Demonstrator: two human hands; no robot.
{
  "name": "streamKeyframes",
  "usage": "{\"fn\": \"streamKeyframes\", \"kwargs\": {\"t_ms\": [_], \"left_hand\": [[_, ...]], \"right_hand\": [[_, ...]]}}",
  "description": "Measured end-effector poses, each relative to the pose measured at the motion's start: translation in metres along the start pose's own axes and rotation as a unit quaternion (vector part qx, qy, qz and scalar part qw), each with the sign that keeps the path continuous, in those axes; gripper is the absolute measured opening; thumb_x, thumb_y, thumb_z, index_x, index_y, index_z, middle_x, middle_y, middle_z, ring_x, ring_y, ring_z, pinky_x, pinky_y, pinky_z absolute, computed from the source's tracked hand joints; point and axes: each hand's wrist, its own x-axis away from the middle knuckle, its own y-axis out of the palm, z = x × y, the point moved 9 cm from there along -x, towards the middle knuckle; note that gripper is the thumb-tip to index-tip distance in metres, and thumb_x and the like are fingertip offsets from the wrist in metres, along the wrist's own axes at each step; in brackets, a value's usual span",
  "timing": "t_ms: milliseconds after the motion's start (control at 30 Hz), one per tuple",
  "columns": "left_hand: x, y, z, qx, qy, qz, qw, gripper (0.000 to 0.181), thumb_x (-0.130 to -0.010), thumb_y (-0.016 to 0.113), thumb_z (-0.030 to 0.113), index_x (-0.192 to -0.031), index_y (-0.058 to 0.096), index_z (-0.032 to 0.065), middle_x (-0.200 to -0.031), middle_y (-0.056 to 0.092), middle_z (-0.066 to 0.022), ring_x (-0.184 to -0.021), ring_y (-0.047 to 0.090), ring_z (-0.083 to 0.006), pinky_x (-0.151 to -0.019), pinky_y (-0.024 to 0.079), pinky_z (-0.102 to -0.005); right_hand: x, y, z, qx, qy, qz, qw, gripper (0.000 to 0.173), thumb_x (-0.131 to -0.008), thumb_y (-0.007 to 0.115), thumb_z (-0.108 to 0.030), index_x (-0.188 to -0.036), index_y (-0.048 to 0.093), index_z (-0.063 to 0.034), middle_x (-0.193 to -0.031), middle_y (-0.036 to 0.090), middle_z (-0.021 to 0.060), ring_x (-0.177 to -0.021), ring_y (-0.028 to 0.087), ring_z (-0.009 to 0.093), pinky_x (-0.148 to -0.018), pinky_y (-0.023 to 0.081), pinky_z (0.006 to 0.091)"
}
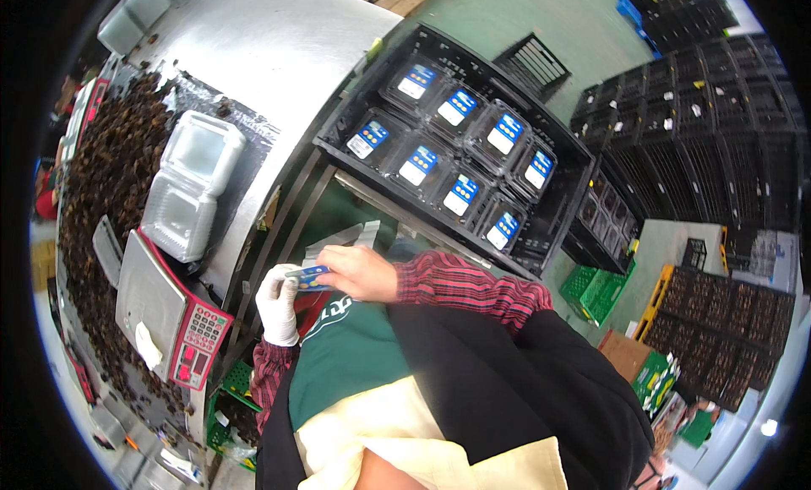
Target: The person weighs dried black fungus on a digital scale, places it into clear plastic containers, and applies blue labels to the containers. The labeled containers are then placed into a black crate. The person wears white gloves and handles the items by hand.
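My left hand, in a white glove, pinches the left end of a small stack or roll of blue labels. The fingers of my bare right hand are on its right end. Pale backing strips show just beyond the hands. Ahead to the right is a black crate with several clear plastic clamshell boxes bearing blue-and-white labels. On the steel table at left lie an open, empty clamshell and a red-framed digital scale, near a heap of small dark brown pieces.
More clamshells stand at the table's far end. Stacked black crates fill the right side, with a green crate on the floor. Another green crate sits below the table edge. Parts of other people show at both rims.
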Motion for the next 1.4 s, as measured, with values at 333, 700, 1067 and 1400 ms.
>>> {"fn": "streamKeyframes", "kwargs": {"t_ms": [333,700,1067,1400], "left_hand": [[0.01,-0.015,-0.022,0.034,-0.028,-0.071,0.997,0.022,-0.085,0.065,0.015,-0.1,0.057,-0.0004,-0.093,0.057,-0.0041,-0.085,0.055,-0.0109,-0.078,0.045,-0.0247],[0.026,-0.038,-0.011,-0.019,0.001,-0.031,0.999,0.02,-0.088,0.058,0.01,-0.1,0.063,-0.0056,-0.09,0.065,-0.0079,-0.08,0.061,-0.0132,-0.073,0.049,-0.0268],[0.046,-0.082,-0.016,-0.002,0.017,0.062,0.998,0.023,-0.089,0.056,0.01,-0.109,0.061,0.0011,-0.1,0.063,-0.0074,-0.093,0.058,-0.0138,-0.084,0.045,-0.0263],[0.075,-0.114,-0.028,0.082,-0.028,0.196,0.977,0.023,-0.092,0.054,0.014,-0.107,0.062,-0.0019,-0.09,0.065,-0.0061,-0.08,0.059,-0.0108,-0.076,0.047,-0.024]], "right_hand": [[0.019,0.029,-0.009,-0.01,0.005,0.07,0.997,0.016,-0.087,0.056,-0.015,-0.083,0.051,-0.0002,-0.075,0.051,0.0149,-0.069,0.055,0.037,-0.058,0.043,0.0426],[0.011,0.044,-0.041,0.042,-0.022,0.102,0.994,0.014,-0.084,0.059,-0.008,-0.094,0.054,0.0007,-0.081,0.051,0.0138,-0.072,0.055,0.031,-0.064,0.046,0.0365],[-0.044,0.05,0.065,-0.182,0.184,0.152,0.954,0.009,-0.086,0.059,-0.006,-0.09,0.054,0.0002,-0.073,0.052,-0.0008,-0.069,0.049,0.005,-0.061,0.043,0.022],[-0.102,0.054,0.17,-0.269,0.268,0.125,0.917,0.012,-0.086,0.064,-0.012,-0.084,0.06,-0.0008,-0.076,0.062,0.002,-0.065,0.056,0.008,-0.062,0.046,0.0228]]}}
